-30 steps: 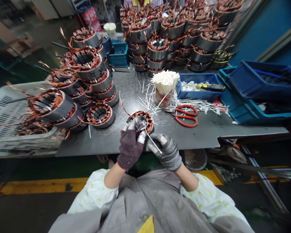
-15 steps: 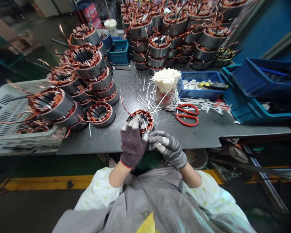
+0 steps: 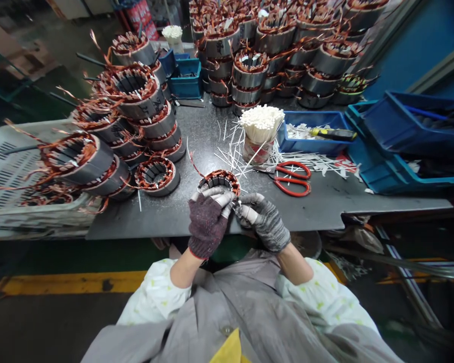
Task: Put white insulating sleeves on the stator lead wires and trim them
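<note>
A small motor stator [image 3: 221,177] with copper windings stands near the table's front edge, one loose copper lead rising at its far left. My left hand [image 3: 210,216], in a dark maroon glove with white-wrapped fingertips, lies over the stator's near rim with fingers curled into its bore. At the stator's near right side, my right hand [image 3: 267,222], in a grey glove, is closed in a pinch on a thin white cable tie, whose small head [image 3: 239,203] shows by the fingertips. The gloves hide the stator's near side and most of that tie.
A can of white cable ties [image 3: 259,136] stands beyond, with loose ties around it. Red-handled scissors [image 3: 293,177] lie to the right. Stacked stators [image 3: 144,108] rise at left, more at the back. Blue bins [image 3: 314,133] stand right; a white crate [image 3: 7,176] is far left.
My left fingers have shifted toward the near rim, baring more of the stator's bore. My right fingers have curled in closer, and a small white tie head now shows there.
</note>
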Action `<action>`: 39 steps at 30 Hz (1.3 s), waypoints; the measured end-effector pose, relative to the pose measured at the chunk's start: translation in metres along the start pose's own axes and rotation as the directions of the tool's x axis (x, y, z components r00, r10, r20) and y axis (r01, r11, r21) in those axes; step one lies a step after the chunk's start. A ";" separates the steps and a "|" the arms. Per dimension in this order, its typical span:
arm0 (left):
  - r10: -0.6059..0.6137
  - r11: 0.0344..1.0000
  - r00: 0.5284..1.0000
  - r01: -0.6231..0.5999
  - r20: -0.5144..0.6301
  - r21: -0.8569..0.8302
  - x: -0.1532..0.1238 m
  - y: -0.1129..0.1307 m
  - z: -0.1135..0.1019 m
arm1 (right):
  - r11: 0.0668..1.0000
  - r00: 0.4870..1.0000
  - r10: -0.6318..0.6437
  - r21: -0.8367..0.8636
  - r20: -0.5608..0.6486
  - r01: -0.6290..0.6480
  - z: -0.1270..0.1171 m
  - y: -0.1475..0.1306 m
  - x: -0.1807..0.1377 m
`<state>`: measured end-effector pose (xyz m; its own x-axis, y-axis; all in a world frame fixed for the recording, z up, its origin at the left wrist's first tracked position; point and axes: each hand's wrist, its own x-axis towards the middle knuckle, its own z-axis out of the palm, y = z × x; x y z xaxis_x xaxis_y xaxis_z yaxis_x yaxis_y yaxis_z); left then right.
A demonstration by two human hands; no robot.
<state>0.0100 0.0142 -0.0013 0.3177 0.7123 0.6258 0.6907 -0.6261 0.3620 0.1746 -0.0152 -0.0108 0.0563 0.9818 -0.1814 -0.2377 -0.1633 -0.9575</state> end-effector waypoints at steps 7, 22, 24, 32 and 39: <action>0.039 0.999 0.994 -0.042 0.100 0.025 -0.003 0.001 -0.005 | 0.963 0.987 -0.162 -0.219 0.004 0.159 0.000 0.000 0.003; 0.039 0.999 0.988 -0.038 0.149 -0.010 -0.003 0.002 -0.011 | 0.480 0.812 -0.505 -0.687 0.292 0.545 -0.012 0.002 0.018; 0.005 1.000 0.990 -0.008 0.141 0.018 -0.002 0.004 -0.009 | 0.371 0.787 -0.525 -0.745 0.324 0.554 -0.008 -0.006 0.015; -0.084 0.995 0.995 0.081 0.059 0.051 0.000 0.007 -0.002 | 0.534 0.707 -0.701 -0.587 0.095 0.609 -0.020 -0.055 0.016; -0.108 0.991 0.991 0.102 0.076 0.082 -0.006 0.009 0.000 | 0.265 0.761 -0.517 -0.772 0.392 0.578 -0.008 -0.014 0.031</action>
<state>0.0140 0.0041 -0.0017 0.2897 0.7977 0.5289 0.7706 -0.5222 0.3655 0.1878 0.0167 -0.0051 -0.2143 0.8694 0.4453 0.7180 0.4493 -0.5316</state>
